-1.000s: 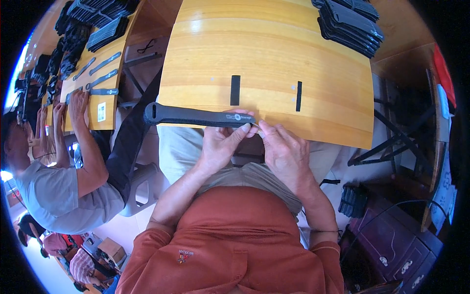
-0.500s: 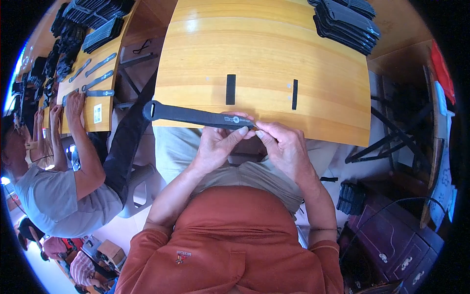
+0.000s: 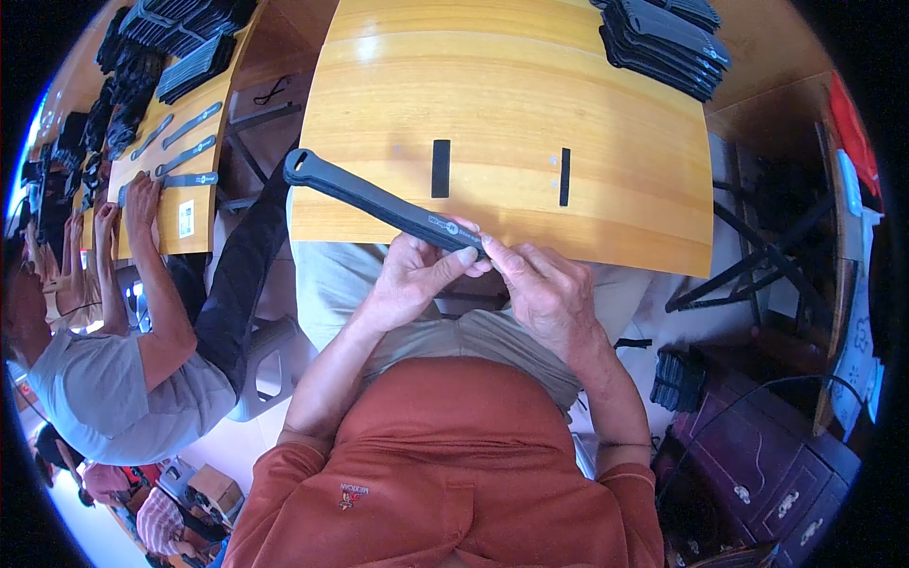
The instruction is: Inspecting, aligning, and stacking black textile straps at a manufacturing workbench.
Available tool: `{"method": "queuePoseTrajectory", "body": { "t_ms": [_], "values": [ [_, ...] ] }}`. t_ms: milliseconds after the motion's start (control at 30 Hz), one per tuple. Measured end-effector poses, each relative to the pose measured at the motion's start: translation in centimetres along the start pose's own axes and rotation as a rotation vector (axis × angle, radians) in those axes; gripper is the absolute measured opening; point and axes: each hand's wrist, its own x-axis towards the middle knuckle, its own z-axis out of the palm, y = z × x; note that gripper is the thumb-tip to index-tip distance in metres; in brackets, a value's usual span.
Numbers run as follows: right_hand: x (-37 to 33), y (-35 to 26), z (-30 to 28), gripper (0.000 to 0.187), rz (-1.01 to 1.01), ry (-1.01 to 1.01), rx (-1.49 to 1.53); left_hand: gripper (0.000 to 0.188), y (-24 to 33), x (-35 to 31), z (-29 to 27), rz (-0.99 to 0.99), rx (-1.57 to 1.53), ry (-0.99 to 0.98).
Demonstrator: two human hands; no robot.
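A dark grey hook-and-loop strap (image 3: 365, 201) with a slotted, rounded end slants over the table's near edge. It looks thick or layered; I cannot tell whether it is more than one strap. My left hand (image 3: 417, 275) is closed on its lower right end, thumb on top and fingers beneath. My right hand (image 3: 549, 284) pinches the tip of that same end. On the table lie two short black strips, a wider one (image 3: 441, 168) left of a narrower one (image 3: 565, 177).
A stack of dark straps (image 3: 663, 47) sits at the table's (image 3: 379, 95) far right corner. At left, a co-worker (image 3: 123, 379) handles straps at another table (image 3: 170, 232). A purple cabinet (image 3: 757, 464) and a bundle of dark straps (image 3: 678, 381) are at lower right.
The strap has tilted more steeply, its slotted end rising toward the far side. My right hand has come slightly closer over the near end.
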Motion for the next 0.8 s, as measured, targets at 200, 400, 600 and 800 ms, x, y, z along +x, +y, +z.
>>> {"method": "queuePoseTrajectory", "body": {
  "t_ms": [200, 400, 600, 800],
  "values": [
    [0.4, -1.0, -0.7, 0.049, 0.043, -0.037, 0.034, 0.025, 0.5, -0.6, 0.9, -0.028, 0.177, 0.034],
    [0.0, 0.1, -2.0, 0.028, -0.108, -0.307, 0.057, 0.023, 0.8, -1.6, 0.1, -0.159, 0.249, -0.078],
    [-0.1, -0.4, -3.4, 0.028, -0.258, -0.551, 0.095, 0.030, 2.6, -2.4, -0.4, -0.183, 0.670, -0.492],
    [0.0, -1.2, -3.4, 0.025, -0.232, -0.702, 0.344, 0.031, 4.1, -3.0, -1.0, -0.151, 0.727, -0.678]
  ]
}}
